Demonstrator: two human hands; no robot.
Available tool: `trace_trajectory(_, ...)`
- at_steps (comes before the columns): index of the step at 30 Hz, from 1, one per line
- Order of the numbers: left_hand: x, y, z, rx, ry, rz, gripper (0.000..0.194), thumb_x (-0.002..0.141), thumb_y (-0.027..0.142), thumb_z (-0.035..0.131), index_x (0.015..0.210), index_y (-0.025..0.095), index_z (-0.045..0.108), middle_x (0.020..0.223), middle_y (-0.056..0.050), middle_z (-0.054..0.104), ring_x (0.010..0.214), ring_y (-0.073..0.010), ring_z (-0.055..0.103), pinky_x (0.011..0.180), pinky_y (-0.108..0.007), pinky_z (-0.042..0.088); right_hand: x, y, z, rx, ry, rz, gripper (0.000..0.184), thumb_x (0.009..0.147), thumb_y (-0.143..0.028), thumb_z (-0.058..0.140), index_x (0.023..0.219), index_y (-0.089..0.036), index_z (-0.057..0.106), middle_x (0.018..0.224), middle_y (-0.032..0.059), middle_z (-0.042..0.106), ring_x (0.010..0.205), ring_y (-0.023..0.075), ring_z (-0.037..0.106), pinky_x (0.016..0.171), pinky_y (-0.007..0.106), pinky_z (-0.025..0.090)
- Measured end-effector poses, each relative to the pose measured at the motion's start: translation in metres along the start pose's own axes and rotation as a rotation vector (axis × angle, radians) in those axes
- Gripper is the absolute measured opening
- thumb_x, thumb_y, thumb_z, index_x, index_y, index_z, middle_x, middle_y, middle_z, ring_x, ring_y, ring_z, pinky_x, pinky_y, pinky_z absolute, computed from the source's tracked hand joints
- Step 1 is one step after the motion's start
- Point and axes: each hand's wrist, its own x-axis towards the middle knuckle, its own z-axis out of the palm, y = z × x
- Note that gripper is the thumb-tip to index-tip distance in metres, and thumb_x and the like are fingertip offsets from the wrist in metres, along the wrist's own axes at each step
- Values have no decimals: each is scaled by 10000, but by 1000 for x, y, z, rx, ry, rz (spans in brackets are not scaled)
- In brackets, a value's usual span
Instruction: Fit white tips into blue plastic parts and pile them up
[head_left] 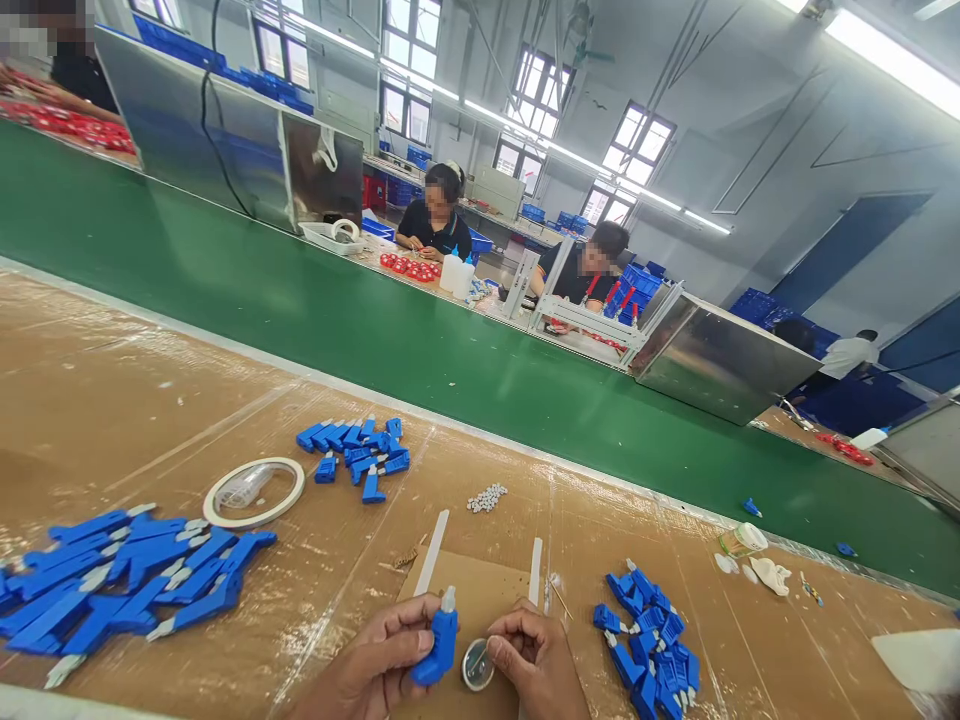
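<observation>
My left hand [375,660] pinches a blue part [440,645] upright, white tip up, just over the cardboard [480,590]. My right hand [536,665] has fingertips closed on a small round metal piece [477,665], I think a cap or disc; it's too small to tell. To join them cleanly I'd keep the part steady, bring the piece square to it, and avoid nudging the white rods [433,552] or the blue pile [652,640] beside me.

A single view is given, taken from the head and tilted; the cardboard-covered bench [112,400] is seen close below, forward and down; the green conveyor [375,330] and seated workers beyond are faced across.
</observation>
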Motion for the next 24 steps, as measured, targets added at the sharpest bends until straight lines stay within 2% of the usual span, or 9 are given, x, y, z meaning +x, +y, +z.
trace_trajectory(3, 2, -2, -4, -5, 13, -5, 441, 470, 432, 1004, 744, 143, 814, 620, 13, 602, 546, -76, 466, 504, -175, 405, -3, 0, 1, -114, 44, -90, 537, 852, -698, 667, 759, -182, 783, 718, 27, 586, 614, 167, 518, 559, 270, 380)
trace_trajectory(7, 7, -7, -10, -27, 98, -43, 489, 400, 409, 1030, 764, 154, 825, 701, -10, 666, 638, -95, 539, 600, -186, 486, -10, -1, 1, -401, 88, -384, 361, 1032, -414, 526, 820, -199, 725, 748, 27, 596, 638, 165, 553, 583, 270, 387)
trace_trajectory(9, 7, -9, -11, -23, 110, -44, 503, 375, 415, 1032, 747, 147, 825, 710, -14, 678, 642, -90, 542, 607, -181, 493, -12, -2, 1, -481, 85, -518, 319, 1050, -292, 478, 836, -202, 697, 756, 25, 592, 620, 154, 551, 579, 266, 388)
trace_trajectory(11, 5, -10, -9, -10, 114, -30, 502, 374, 430, 1027, 722, 135, 819, 656, 1, 652, 604, -75, 518, 577, -168, 483, -13, -2, 2, -484, 83, -572, 306, 1046, -265, 473, 836, -206, 687, 759, 24, 592, 610, 152, 552, 571, 263, 394)
trace_trajectory(14, 3, -13, -8, -10, 133, -25, 515, 380, 425, 1026, 763, 143, 827, 675, -7, 676, 592, -87, 548, 537, -175, 495, -13, 0, 0, -448, 68, -515, 282, 1029, -315, 521, 830, -214, 694, 750, 19, 602, 616, 161, 561, 561, 258, 397)
trace_trajectory(16, 4, -15, -9, -19, 125, -45, 512, 392, 423, 1023, 775, 147, 825, 749, -32, 721, 572, -96, 582, 510, -188, 507, -12, 1, -2, -388, 72, -411, 291, 1013, -364, 558, 801, -216, 690, 737, 12, 602, 626, 165, 564, 566, 255, 404)
trace_trajectory(18, 6, -18, -10, -28, 113, -59, 492, 424, 428, 1016, 773, 143, 817, 801, -47, 746, 552, -94, 611, 506, -182, 513, -12, 1, -5, -257, 137, -284, 351, 987, -472, 588, 770, -211, 677, 732, 6, 589, 635, 167, 549, 584, 256, 416)
trace_trajectory(21, 10, -24, -10, -33, 63, -76, 441, 505, 428, 995, 765, 126, 804, 698, -28, 718, 500, -73, 606, 490, -149, 489, -13, -3, -7, -2, 243, -106, 491, 906, -669, 612, 761, -202, 656, 673, -22, 518, 597, 155, 467, 566, 257, 392)
trace_trajectory(24, 15, -30, -11, -24, -23, -130, 431, 550, 432, 980, 758, 105, 792, 614, -28, 697, 448, -65, 597, 474, -138, 471, -17, -13, -10, 153, 263, -3, 541, 846, -733, 642, 767, -197, 634, 604, -63, 411, 530, 127, 359, 500, 242, 308)
